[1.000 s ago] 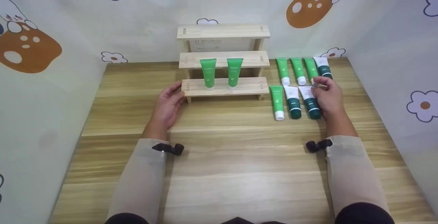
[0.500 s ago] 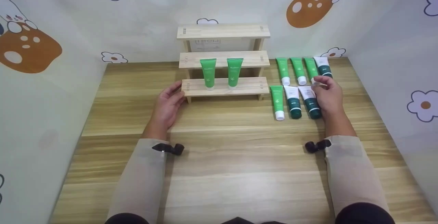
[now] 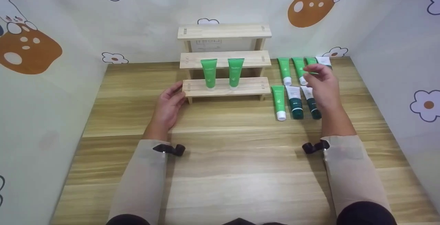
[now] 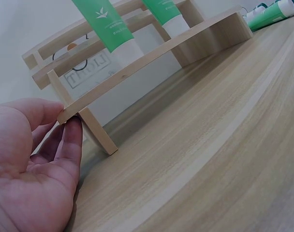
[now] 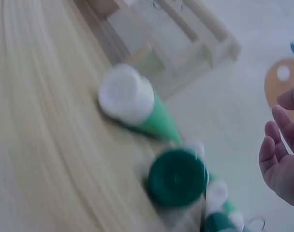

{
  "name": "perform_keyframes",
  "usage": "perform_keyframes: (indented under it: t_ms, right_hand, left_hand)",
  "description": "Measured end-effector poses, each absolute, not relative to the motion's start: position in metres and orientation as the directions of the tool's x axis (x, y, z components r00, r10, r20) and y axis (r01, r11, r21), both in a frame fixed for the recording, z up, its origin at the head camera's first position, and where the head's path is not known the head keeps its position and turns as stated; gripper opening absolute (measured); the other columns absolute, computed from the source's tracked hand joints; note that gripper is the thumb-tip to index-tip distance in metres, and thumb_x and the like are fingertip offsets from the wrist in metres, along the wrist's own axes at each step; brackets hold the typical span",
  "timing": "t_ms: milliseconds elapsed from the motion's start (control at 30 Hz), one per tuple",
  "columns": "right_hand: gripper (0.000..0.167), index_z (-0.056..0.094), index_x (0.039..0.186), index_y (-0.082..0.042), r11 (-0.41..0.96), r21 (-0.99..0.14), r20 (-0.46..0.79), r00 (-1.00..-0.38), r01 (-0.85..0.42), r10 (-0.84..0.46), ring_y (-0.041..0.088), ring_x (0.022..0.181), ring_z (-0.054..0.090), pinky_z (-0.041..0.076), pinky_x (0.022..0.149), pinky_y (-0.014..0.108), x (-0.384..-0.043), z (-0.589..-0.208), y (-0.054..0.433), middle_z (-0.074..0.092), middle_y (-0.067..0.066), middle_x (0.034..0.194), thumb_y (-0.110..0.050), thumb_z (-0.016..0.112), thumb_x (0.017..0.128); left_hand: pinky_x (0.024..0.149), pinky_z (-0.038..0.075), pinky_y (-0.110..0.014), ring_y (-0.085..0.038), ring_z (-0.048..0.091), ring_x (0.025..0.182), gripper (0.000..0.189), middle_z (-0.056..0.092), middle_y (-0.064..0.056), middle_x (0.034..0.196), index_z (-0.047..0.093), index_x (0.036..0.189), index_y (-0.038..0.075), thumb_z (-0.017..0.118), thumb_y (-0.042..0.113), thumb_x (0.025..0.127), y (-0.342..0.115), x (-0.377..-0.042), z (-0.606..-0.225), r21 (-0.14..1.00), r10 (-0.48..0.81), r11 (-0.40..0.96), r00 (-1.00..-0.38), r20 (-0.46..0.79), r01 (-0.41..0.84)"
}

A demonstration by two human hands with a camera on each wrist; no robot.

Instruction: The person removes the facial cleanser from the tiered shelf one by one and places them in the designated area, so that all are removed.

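Note:
A three-step wooden display rack (image 3: 222, 86) stands at the back of the table. Two green squeeze tubes, a left one (image 3: 209, 71) and a right one (image 3: 235, 71), stand cap down on its lowest step. My left hand (image 4: 36, 164) pinches the left end of that step, thumb on top and fingers beneath. Above the lying tubes at the right is my right hand (image 3: 325, 89), fingers loosely bent and holding nothing. It partly covers a white and dark green tube (image 3: 312, 105) in the front row and tubes behind.
Beside the covered tube lie a green tube (image 3: 278, 100) and another white and dark green tube (image 3: 295, 103). A back row holds several more, including a green tube (image 3: 284, 69) and a white-ended tube (image 3: 323, 61). Patterned cloth walls (image 3: 154, 18) enclose the table (image 3: 240, 170).
My right hand has lifted off the right end of the front row and shifted up and left over the tubes. The left hand keeps its place on the rack.

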State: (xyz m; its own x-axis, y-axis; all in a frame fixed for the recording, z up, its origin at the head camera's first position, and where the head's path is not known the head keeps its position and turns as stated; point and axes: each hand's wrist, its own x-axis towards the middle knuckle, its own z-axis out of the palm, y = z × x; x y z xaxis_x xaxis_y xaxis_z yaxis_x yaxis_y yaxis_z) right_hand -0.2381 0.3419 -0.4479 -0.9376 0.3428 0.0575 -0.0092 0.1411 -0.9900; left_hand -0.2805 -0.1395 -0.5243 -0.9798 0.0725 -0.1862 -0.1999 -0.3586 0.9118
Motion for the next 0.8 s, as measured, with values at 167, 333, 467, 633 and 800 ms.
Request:
perform_keyframes:
  t_ms: [167,333,467,633,800]
  right_hand:
    - [0.021,0.070,0.121,-0.009,0.053,-0.989,0.144,-0.960,-0.135,0.242,0.020,0.109,0.065,0.059,0.081,0.026,-0.237,-0.432,0.308,0.073,0.004,0.118,-0.007,0.073,0.100]
    - [0.020,0.069,0.120,-0.004,0.029,-0.981,0.196,-0.967,-0.194,0.164,0.021,0.100,0.066,0.060,0.077,0.026,-0.239,-0.422,0.279,0.074,0.006,0.114,-0.005,0.073,0.100]
    - [0.019,0.070,0.118,-0.005,0.030,-0.976,0.217,-0.969,-0.215,0.120,0.021,0.099,0.068,0.060,0.077,0.027,-0.242,-0.418,0.261,0.074,0.005,0.113,-0.006,0.074,0.099]
    - [0.019,0.071,0.118,-0.008,0.025,-0.973,0.232,-0.970,-0.231,0.069,0.021,0.101,0.070,0.060,0.078,0.026,-0.246,-0.417,0.242,0.075,0.003,0.113,-0.007,0.075,0.099]
    - [0.019,0.071,0.117,-0.007,-0.007,-0.969,0.246,-0.969,-0.247,0.031,0.022,0.100,0.071,0.060,0.077,0.025,-0.251,-0.415,0.225,0.075,0.004,0.111,-0.006,0.076,0.098]
  left_hand:
    - [0.117,0.051,-0.030,-0.018,0.059,0.136,0.056,0.047,-0.010,0.167,0.049,0.157,0.004,0.061,-0.004,0.103,-0.139,-0.281,-0.526,0.914,0.075,-0.352,-0.979,-0.190,-0.204]
    - [0.120,0.049,-0.031,-0.020,0.056,0.142,0.055,0.046,-0.010,0.167,0.049,0.157,0.005,0.061,-0.002,0.104,-0.141,-0.283,-0.525,0.913,0.084,-0.347,-0.977,-0.197,-0.214]
    - [0.122,0.048,-0.031,-0.022,0.053,0.146,0.053,0.046,-0.011,0.166,0.050,0.157,0.005,0.060,-0.001,0.105,-0.141,-0.283,-0.524,0.913,0.088,-0.351,-0.978,-0.190,-0.209]
    - [0.121,0.049,-0.031,-0.022,0.054,0.146,0.053,0.047,-0.011,0.166,0.050,0.156,0.004,0.060,-0.003,0.105,-0.141,-0.283,-0.524,0.908,0.089,-0.364,-0.978,-0.187,-0.207]
    - [0.120,0.050,-0.031,-0.023,0.056,0.144,0.053,0.047,-0.011,0.166,0.051,0.156,0.004,0.060,-0.003,0.105,-0.141,-0.282,-0.527,0.904,0.090,-0.373,-0.978,-0.186,-0.207]
